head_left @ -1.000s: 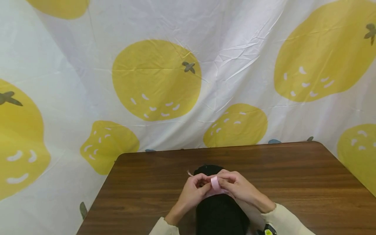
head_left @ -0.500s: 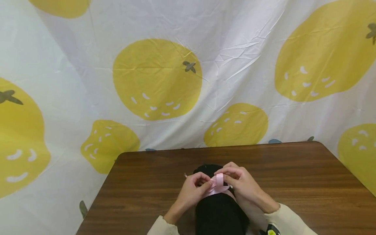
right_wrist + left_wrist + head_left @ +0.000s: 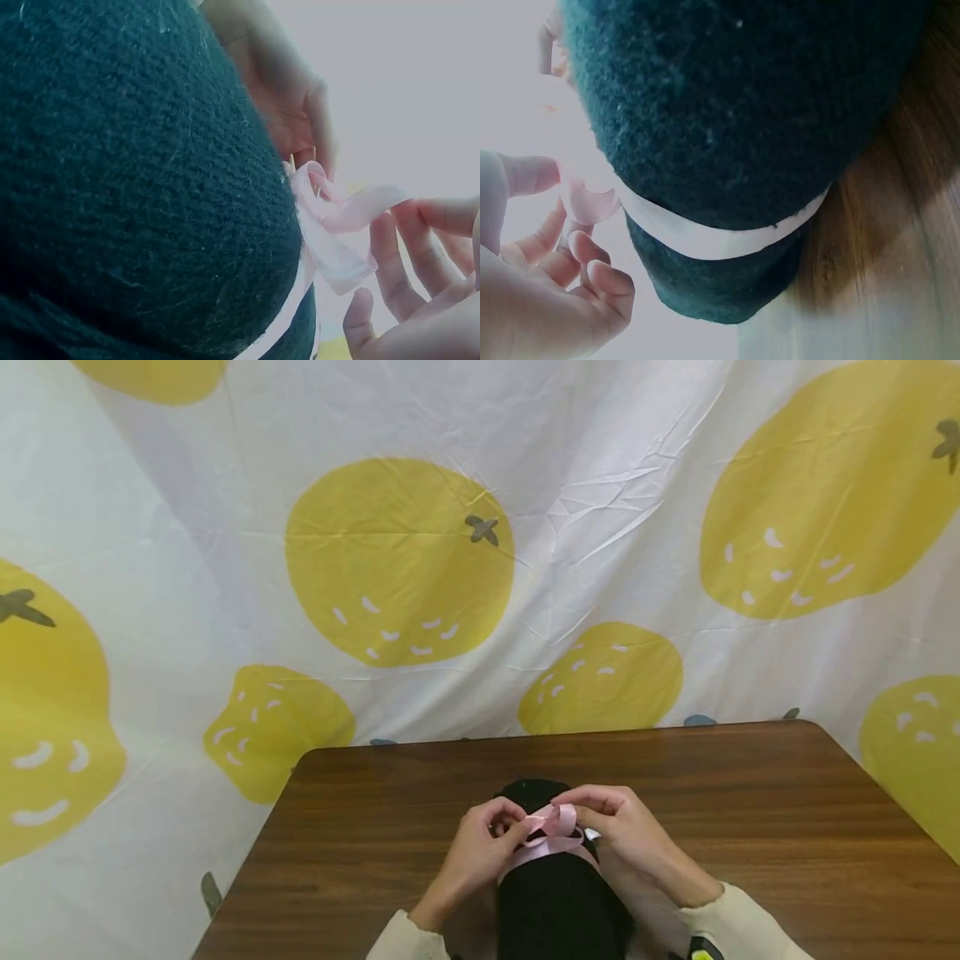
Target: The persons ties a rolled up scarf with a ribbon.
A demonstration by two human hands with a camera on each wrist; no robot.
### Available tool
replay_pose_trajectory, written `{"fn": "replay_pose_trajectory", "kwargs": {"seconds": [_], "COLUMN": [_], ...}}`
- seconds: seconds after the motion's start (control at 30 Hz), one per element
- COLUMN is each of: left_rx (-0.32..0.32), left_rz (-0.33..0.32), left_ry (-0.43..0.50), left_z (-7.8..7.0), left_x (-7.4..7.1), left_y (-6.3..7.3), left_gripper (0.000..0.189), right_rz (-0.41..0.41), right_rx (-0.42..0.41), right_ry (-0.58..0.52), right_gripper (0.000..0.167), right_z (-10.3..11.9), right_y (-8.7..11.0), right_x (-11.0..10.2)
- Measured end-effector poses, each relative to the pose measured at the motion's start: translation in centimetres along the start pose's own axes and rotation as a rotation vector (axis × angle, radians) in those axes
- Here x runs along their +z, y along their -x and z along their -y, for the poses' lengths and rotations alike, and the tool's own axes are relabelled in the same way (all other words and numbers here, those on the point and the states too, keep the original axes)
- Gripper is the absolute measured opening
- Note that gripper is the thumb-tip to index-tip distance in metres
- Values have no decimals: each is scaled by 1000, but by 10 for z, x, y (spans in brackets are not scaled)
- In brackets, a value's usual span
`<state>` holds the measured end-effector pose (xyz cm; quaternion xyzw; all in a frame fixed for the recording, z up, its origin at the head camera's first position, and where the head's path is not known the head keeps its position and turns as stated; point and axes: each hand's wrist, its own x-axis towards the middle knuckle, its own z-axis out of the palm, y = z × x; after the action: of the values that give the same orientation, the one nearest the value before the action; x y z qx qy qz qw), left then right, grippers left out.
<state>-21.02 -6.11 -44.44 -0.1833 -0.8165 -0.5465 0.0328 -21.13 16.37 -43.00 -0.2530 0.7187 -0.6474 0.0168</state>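
A pink satin ribbon (image 3: 551,843) circles a dark knitted bundle (image 3: 562,902), which looks black in the head view and dark green in the wrist views. Loops of the ribbon stand up on top of the bundle. My left hand (image 3: 480,847) pinches the ribbon on the left side of the loops between thumb and fingers. On the other side, my right hand (image 3: 633,835) pinches a loop; the right wrist view shows the ribbon (image 3: 367,206) drawn out to its fingertips. In the left wrist view the band (image 3: 705,238) lies flat around the bundle's narrower part.
The bundle lies on a brown wood-grain table (image 3: 397,810) with rounded far corners. Behind the table hangs a white cloth (image 3: 600,510) printed with yellow fruit. A dark band with a yellow-green face (image 3: 703,950) shows at the right sleeve.
The hands have moved apart, the right one drifting rightward and the left one slightly left. More of the pink ribbon and its loops shows between them.
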Motion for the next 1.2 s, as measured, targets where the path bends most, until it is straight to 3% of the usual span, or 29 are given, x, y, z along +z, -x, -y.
{"fn": "replay_pose_trajectory", "kwargs": {"seconds": [0.2, 0.43, 0.6, 0.87, 1.07, 1.2], "left_rx": [10, 28, 29, 16, 25, 53], "left_rz": [-20, -52, -58, -74, -49, -3], "left_ry": [-38, -107, -105, -89, -108, -183], "left_z": [1, 2, 2, 4, 5, 7], "left_x": [-3, -4, -6, -9, -16, -23], "left_y": [0, 1, 0, -2, -2, -2], "left_gripper": [9, 12, 8, 10, 18, 28], "right_rz": [32, 24, 41, -5, 31, 81], "right_rx": [83, 112, 138, 194, 98, 13], "right_ry": [-120, -225, -299, -300, -238, -242], "right_gripper": [29, 18, 17, 13, 8, 15], "right_z": [3, 3, 5, 9, 9, 8], "right_y": [1, 1, 1, 3, 3, 3], "right_x": [0, 0, 0, -3, -8, -13]}}
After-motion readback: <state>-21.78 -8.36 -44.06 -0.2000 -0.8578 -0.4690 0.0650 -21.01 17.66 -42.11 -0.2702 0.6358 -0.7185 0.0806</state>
